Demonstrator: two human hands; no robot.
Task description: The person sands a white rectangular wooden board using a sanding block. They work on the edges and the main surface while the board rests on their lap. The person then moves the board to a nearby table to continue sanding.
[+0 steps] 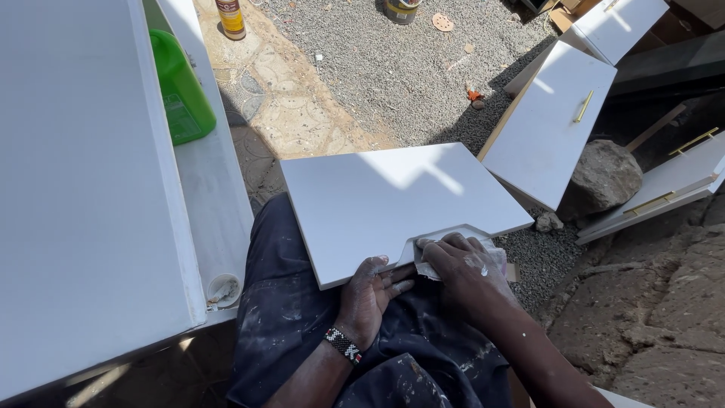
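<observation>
A white painted panel with a cut-out notch in its near edge rests across my lap. My left hand grips the panel's near edge from below, beside the notch, a beaded band on its wrist. My right hand presses a pale folded piece of sandpaper or cloth against the edge of the notch; most of that piece is hidden under the fingers. Both hands are flecked with white paint.
A large white board stands at my left with a green plastic jug on a ledge beside it. More white panels with gold handles lean at the right near a rock. Gravel and a spray can lie ahead.
</observation>
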